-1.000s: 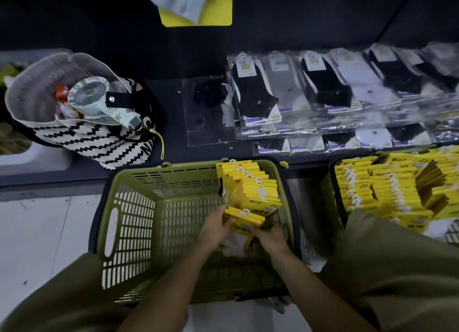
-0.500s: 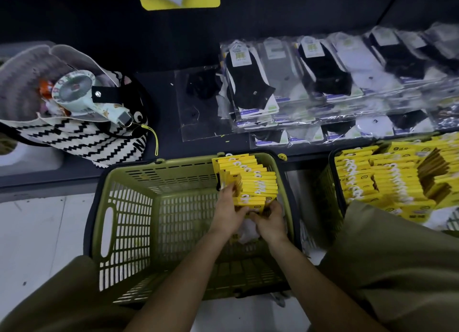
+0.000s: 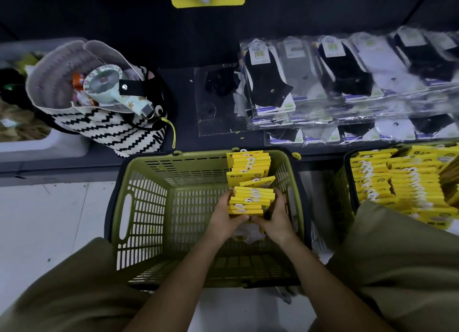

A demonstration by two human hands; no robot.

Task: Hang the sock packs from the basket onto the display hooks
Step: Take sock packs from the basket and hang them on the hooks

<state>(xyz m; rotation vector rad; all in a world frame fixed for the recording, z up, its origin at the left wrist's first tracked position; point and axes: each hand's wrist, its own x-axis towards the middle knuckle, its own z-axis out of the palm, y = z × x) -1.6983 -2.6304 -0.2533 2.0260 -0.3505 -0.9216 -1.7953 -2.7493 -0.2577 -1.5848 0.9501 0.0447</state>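
the left hand and right hand curl round a bundle of sock packs held between them, inside the basket. more packs stand just beyond the fingertips. the card sleeves look light and stiff, likely slippery when stacked, so squeezing both ends seems safest.

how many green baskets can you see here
2. One basket sits in the middle, where the left hand and right hand grip a bundle of sock packs; the second basket is at the right, partly cut off by the frame.
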